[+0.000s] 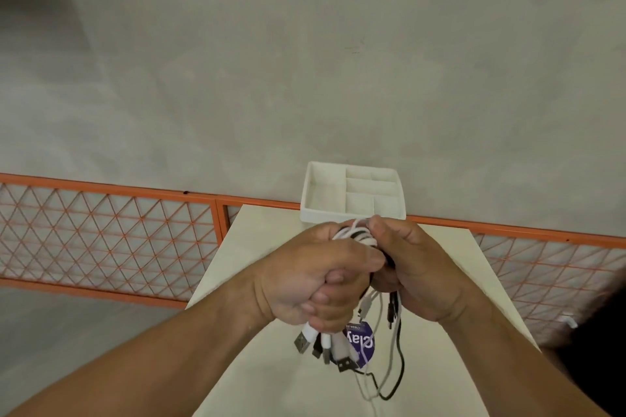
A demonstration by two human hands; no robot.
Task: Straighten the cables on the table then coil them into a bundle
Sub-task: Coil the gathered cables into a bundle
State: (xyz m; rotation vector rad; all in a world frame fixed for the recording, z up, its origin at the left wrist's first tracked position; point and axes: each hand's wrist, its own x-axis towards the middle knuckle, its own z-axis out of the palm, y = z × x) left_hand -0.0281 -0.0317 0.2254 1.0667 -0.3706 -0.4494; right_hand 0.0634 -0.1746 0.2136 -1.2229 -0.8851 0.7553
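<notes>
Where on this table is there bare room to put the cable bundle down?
Bare table lies left of the tray, beyond the left hand, and along the right edge beside the right hand. The middle is crowded: the cables dangle over a purple label.

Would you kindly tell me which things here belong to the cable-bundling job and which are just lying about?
Job: black and white cables, gripped by the left hand and the right hand; the table beneath them.
Lying about: white divided tray at the table's far edge; purple disc marked "Clay" below the hands; orange mesh fence.
</notes>
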